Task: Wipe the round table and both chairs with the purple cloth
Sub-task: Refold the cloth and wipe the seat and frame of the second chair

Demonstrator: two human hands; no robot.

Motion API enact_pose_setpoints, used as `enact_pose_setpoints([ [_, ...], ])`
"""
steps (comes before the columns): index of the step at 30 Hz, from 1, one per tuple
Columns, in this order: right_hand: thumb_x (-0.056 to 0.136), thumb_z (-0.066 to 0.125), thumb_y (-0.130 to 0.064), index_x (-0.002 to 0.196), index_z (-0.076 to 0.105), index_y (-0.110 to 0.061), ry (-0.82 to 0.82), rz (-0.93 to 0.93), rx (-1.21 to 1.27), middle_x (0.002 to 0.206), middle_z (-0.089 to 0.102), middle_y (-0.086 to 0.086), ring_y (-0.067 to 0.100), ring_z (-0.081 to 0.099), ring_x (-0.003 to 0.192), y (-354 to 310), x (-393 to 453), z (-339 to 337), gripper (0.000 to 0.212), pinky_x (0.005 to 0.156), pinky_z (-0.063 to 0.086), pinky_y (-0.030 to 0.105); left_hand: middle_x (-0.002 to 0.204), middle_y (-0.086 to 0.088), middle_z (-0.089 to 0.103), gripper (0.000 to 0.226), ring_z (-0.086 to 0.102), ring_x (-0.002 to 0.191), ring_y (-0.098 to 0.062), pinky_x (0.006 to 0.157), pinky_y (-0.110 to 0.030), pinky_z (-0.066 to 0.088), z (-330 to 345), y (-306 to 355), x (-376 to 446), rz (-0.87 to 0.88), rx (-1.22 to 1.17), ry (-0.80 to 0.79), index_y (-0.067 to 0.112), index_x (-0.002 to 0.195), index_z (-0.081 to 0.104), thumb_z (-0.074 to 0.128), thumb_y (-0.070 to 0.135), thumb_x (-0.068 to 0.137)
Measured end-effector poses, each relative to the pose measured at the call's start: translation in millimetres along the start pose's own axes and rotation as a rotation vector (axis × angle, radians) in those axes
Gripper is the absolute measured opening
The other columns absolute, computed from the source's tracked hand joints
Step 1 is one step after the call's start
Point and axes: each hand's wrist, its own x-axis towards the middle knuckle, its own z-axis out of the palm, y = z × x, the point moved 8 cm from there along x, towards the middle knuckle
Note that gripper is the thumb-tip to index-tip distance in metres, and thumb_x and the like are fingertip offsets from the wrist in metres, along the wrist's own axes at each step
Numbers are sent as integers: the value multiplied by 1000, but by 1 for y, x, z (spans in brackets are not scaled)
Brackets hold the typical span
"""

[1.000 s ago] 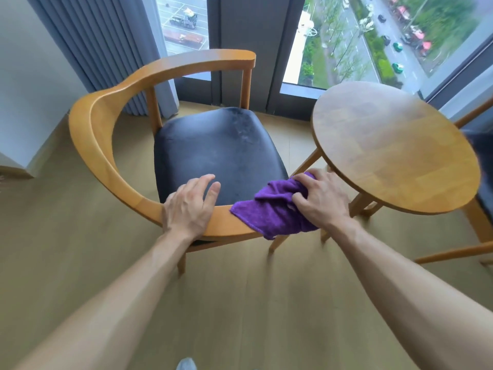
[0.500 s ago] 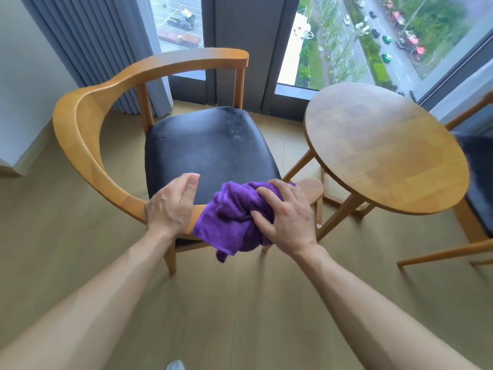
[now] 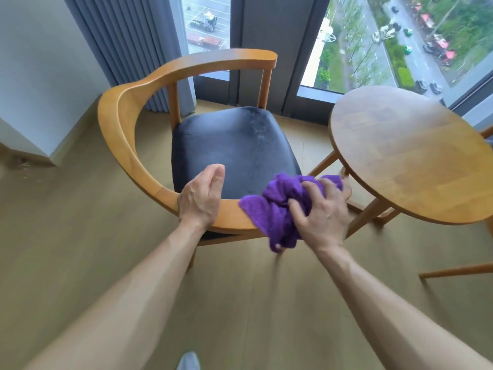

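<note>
The crumpled purple cloth (image 3: 277, 209) lies bunched on the curved wooden armrest of the black-seated chair (image 3: 133, 145), gripped by the right hand (image 3: 324, 217), fingers curled into it. The left hand (image 3: 200, 196) steadies the rail, fingers together. Best press flatter and sweep along the rail.

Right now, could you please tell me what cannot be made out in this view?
- Second chair: cut off by the right edge of the head view.
- Near armrest end: covered by the purple cloth and right hand.
- Left hand fingers: hidden behind the hand itself.
- Cloth's lower edge: motion-blurred.
</note>
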Motion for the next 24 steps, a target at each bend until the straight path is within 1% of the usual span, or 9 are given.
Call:
enact_pose_setpoints([
  [4, 78, 63, -53, 116, 67, -24, -59, -140, 52, 126, 59, 10, 32, 54, 112, -96, -41, 27, 48, 105, 41, 47, 120, 2, 70, 72, 64, 112, -19, 99, -40, 47, -4, -2, 2, -37, -126, 25, 21, 125, 63, 14, 64, 94],
  [7, 78, 63, -53, 119, 66, -27, -113, -160, 57, 131, 57, 9, 32, 53, 116, -132, -52, 42, 48, 111, 36, 49, 117, 4, 70, 71, 65, 109, -11, 101, -36, 46, -11, -8, 1, -79, -206, 76, 23, 123, 64, 15, 65, 93],
  [10, 82, 61, -55, 123, 65, -28, -159, -293, 51, 130, 57, 6, 30, 54, 111, -117, -44, 37, 48, 108, 38, 47, 117, 3, 71, 72, 66, 109, -11, 102, -37, 47, -13, -10, 0, -81, -221, 86, 22, 123, 65, 16, 65, 93],
  [12, 85, 58, -55, 125, 64, -28, -179, -385, 45, 128, 57, 5, 30, 54, 107, -88, -34, 27, 48, 102, 41, 45, 117, 1, 71, 72, 66, 110, -17, 99, -39, 48, -11, -8, -1, -44, -143, 66, 20, 123, 65, 16, 64, 94],
  [13, 86, 58, -54, 126, 64, -28, -175, -386, 42, 128, 57, 4, 30, 54, 106, -67, -25, 21, 48, 100, 42, 44, 116, 0, 72, 71, 66, 109, -21, 96, -40, 49, -8, -6, -1, -20, -83, 46, 19, 122, 65, 16, 63, 95],
  [16, 89, 56, -52, 129, 61, -29, -198, -273, 40, 131, 52, -1, 24, 51, 116, 1, 5, 1, 46, 99, 46, 43, 104, -3, 73, 61, 65, 99, -32, 83, -41, 48, 3, -4, -2, 3, 132, -21, 22, 116, 65, 18, 56, 100],
  [18, 90, 60, -48, 128, 60, -33, -224, -191, 42, 131, 50, -6, 22, 50, 120, 31, 22, -7, 41, 94, 49, 41, 98, -2, 72, 57, 64, 93, -33, 81, -40, 48, 10, -4, -1, -8, 205, -57, 25, 115, 64, 17, 55, 102],
  [21, 85, 67, -42, 120, 61, -38, -249, -138, 17, 124, 50, -10, 24, 51, 118, 37, 35, -5, 36, 88, 48, 38, 101, 0, 72, 59, 64, 94, -31, 83, -42, 50, 8, -8, 2, -32, 172, -38, 27, 117, 62, 15, 58, 102],
  [24, 78, 60, -47, 114, 62, -41, -211, -57, -56, 119, 52, -8, 24, 51, 115, 21, 32, -1, 36, 89, 47, 39, 104, 1, 72, 63, 64, 94, -27, 74, -33, 40, 6, -9, 2, 0, 148, -3, 27, 118, 63, 14, 61, 99],
])
